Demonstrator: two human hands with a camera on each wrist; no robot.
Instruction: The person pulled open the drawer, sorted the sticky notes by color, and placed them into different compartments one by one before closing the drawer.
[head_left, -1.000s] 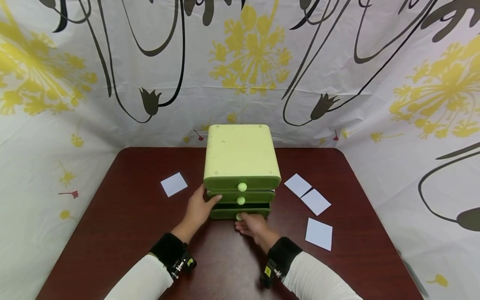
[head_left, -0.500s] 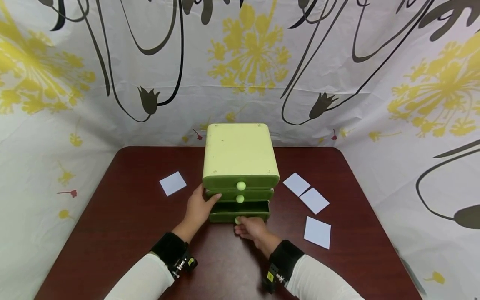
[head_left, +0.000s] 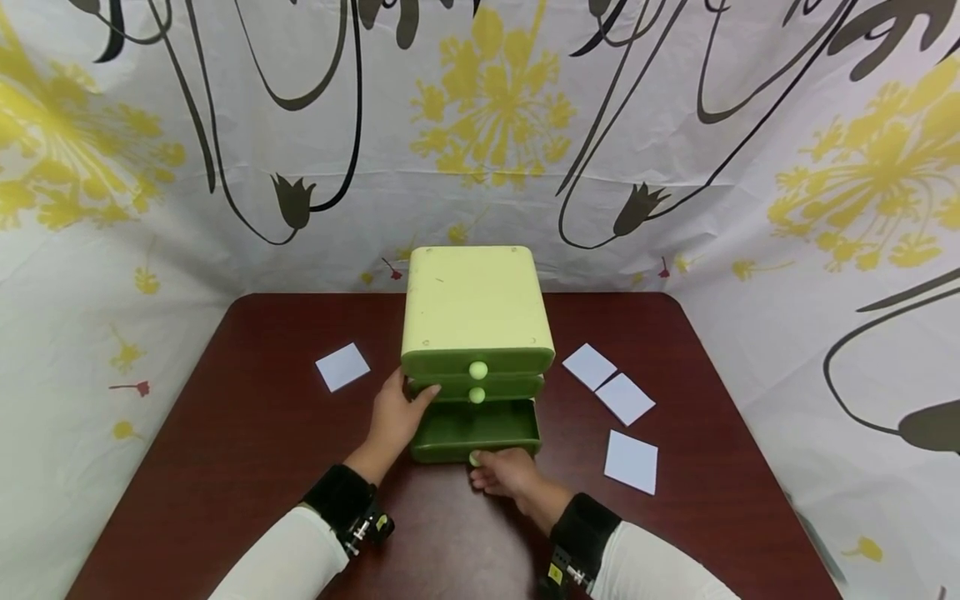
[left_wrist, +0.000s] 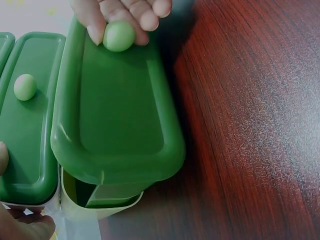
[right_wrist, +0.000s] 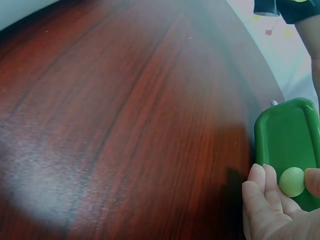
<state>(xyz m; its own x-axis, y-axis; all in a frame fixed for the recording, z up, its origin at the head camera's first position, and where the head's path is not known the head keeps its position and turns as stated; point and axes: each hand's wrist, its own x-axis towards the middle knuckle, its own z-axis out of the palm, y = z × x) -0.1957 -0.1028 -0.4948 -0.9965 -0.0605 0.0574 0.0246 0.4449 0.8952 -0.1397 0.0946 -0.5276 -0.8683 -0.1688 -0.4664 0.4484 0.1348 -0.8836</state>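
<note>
A small drawer cabinet (head_left: 476, 300) with a pale yellow-green body and three green drawers stands on the table. My left hand (head_left: 393, 414) grips its left side, with the thumb lying on the front of the middle drawer (head_left: 495, 387). Below, the bottom drawer (head_left: 476, 425) is pulled out, and the part of its inside that shows holds nothing. My right hand (head_left: 510, 477) pinches the round light-green knob (right_wrist: 291, 181) of this drawer between thumb and fingers. In the left wrist view, the middle drawer's knob (left_wrist: 25, 87) is untouched.
A white square card (head_left: 342, 367) lies left of the cabinet. Two more cards (head_left: 625, 399) lie close together on the right, with another card (head_left: 631, 462) nearer the front. Behind the dark red wooden table (head_left: 285, 317) hangs a flower-patterned cloth (head_left: 480, 192).
The bottom drawer has slid farther out toward me, with my right hand on its knob. My left hand has kept its hold on the cabinet's side.
</note>
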